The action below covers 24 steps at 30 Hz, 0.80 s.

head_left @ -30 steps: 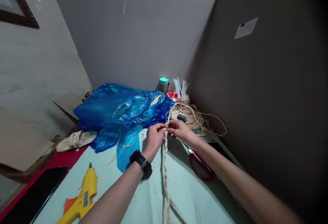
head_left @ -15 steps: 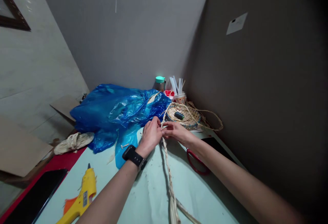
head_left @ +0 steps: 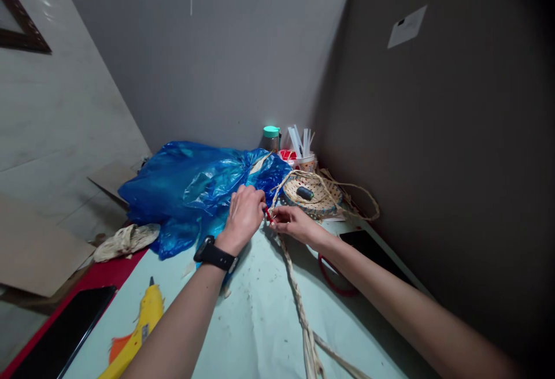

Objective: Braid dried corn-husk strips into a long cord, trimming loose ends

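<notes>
A braided straw cord [head_left: 295, 286] runs up the table to my right hand [head_left: 295, 223], whose fingertips are pinched on it. My left hand [head_left: 247, 214], with a black watch on its wrist, is closed just to the left of the cord. Out of its fingers, against the braid, pokes a small red tool [head_left: 267, 215] too small to identify. Beyond the hands, the thin end of the cord loops over a round woven basket [head_left: 288, 191], where a dark thread spool [head_left: 305, 193] lies.
A blue plastic bag [head_left: 173, 182] fills the back left. Behind the basket stand a green-lidded jar [head_left: 271, 139] and a cup [head_left: 307, 163] of glue sticks. A yellow glue gun [head_left: 150, 309] lies front left. Red-handled scissors [head_left: 332, 281] sit under my right forearm.
My left hand has drawn slightly left and up from the cord, and the red tool now shows in it. The cord's near end has shifted right.
</notes>
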Each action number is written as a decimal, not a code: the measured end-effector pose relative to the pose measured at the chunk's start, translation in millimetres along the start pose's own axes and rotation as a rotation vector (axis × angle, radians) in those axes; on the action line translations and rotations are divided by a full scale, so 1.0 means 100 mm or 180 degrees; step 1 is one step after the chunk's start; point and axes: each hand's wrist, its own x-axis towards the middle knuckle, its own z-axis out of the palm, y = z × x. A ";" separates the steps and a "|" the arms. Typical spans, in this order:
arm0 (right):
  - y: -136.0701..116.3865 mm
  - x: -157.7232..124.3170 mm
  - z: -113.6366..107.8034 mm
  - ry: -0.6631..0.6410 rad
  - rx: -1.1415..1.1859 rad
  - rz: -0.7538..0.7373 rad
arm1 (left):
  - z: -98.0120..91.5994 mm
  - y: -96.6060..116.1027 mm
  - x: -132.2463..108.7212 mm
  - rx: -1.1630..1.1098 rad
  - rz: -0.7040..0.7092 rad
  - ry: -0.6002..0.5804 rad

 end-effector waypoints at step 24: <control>0.08 0.07 -0.02 0.1013 0.0589 0.0546 | 0.61 -0.01 0.04 -0.2358 -0.0852 -0.0391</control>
